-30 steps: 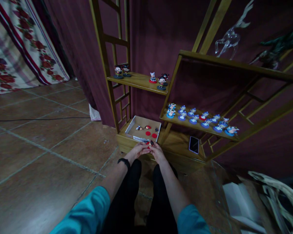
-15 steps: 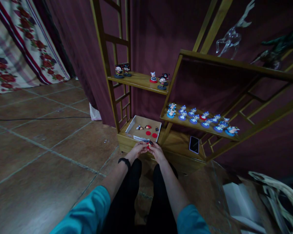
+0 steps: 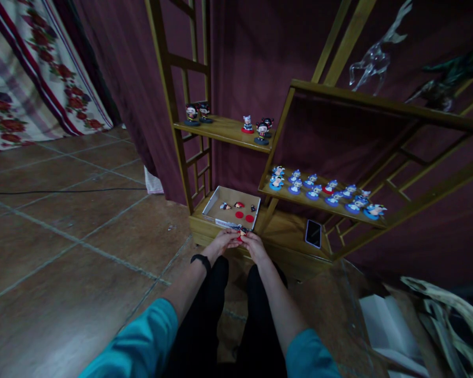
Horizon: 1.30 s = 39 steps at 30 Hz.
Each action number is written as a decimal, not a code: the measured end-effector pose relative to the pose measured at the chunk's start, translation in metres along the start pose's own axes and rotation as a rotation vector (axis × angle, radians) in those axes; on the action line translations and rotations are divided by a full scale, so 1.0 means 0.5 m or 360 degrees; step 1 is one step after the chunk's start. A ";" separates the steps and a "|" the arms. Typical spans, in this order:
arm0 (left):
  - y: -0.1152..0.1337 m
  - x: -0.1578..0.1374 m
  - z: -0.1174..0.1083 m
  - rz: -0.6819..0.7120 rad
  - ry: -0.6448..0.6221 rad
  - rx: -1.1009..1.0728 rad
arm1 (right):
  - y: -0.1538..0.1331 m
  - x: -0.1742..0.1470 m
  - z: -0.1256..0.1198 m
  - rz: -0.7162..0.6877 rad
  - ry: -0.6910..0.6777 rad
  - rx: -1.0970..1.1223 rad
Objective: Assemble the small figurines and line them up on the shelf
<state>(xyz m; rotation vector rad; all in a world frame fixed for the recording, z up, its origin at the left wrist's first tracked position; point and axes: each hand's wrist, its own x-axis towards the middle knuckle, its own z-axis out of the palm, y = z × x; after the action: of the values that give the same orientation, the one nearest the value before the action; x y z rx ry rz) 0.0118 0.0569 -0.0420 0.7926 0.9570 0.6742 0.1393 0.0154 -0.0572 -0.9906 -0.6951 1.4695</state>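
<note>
Free gap between box and shelf

The sleeves are teal, the trousers and left wristband black.

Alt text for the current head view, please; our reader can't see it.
A person's left hand and right hand hold a small, partly red figurine near an open box containing figures and two red discs. Wooden shelves hold more figurines; a phone lies below.
</note>
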 end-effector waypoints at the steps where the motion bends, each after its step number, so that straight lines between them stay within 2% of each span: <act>1: 0.001 -0.001 0.001 0.0006 0.0002 0.0005 | 0.000 0.000 0.000 0.0000 -0.0003 0.0000; 14: -0.001 -0.004 0.001 0.0090 0.0032 0.0022 | 0.005 0.002 -0.001 -0.0023 0.0014 0.0010; 20: -0.001 -0.006 0.008 0.0137 0.0104 -0.0036 | -0.001 -0.002 0.005 -0.0108 0.0094 0.0092; 25: -0.004 -0.008 0.011 0.0221 0.0078 0.0022 | -0.003 -0.002 0.001 -0.0073 0.0124 0.0084; 29: -0.010 0.001 0.014 0.0379 0.0014 0.0267 | -0.004 -0.003 -0.003 -0.0072 0.0161 0.0076; 35: -0.012 0.001 0.021 0.0839 0.0113 0.0966 | -0.004 -0.001 -0.011 -0.0005 0.0240 0.0027; 39: 0.001 -0.024 0.030 0.0911 0.0147 0.1228 | -0.004 0.001 -0.017 0.0000 0.0245 0.0034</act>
<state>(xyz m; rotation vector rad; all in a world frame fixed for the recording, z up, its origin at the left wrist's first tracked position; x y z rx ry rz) 0.0201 0.0433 -0.0311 1.7734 1.0910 0.8385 0.1478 0.0152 -0.0597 -1.0745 -0.5669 1.3815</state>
